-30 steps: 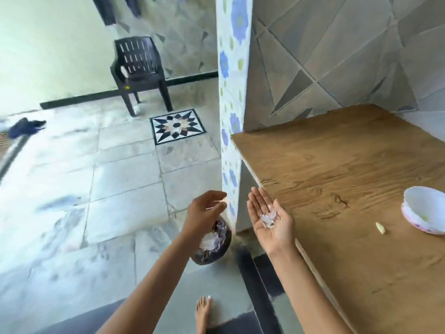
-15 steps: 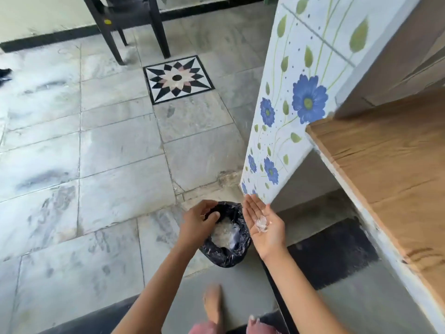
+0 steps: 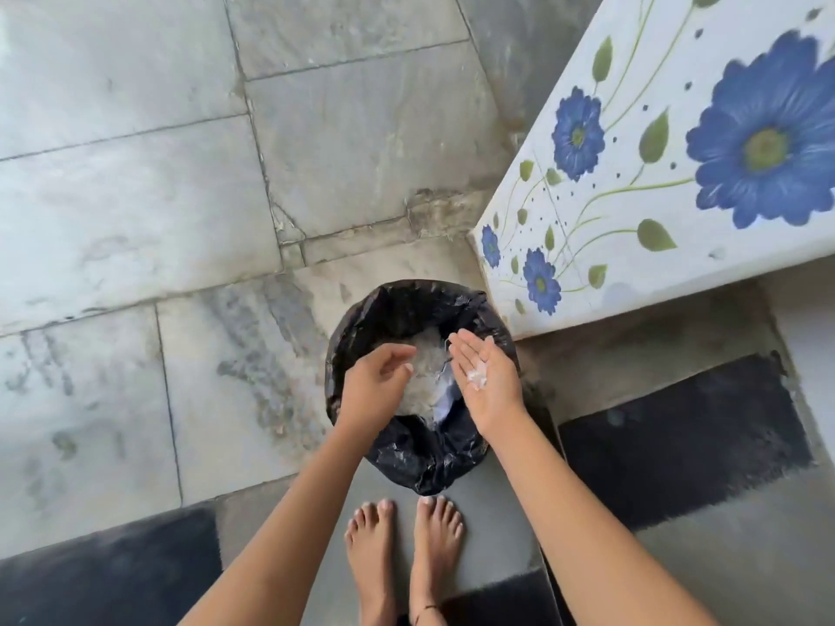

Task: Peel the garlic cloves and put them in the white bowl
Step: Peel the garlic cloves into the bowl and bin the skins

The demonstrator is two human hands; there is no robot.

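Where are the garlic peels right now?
In the head view, centre: garlic peels lie on the open right hand, above the black-lined bin.

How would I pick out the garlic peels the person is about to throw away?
Find the white wall panel painted with blue flowers; at its foot stands a bin with a black liner. Over it the right hand lies open, palm up. The garlic peels are the thin, pale, papery flakes on that palm.

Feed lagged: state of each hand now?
Left hand: open, loosely curled, empty, over the bin.
Right hand: open, palm up, garlic peels on it.
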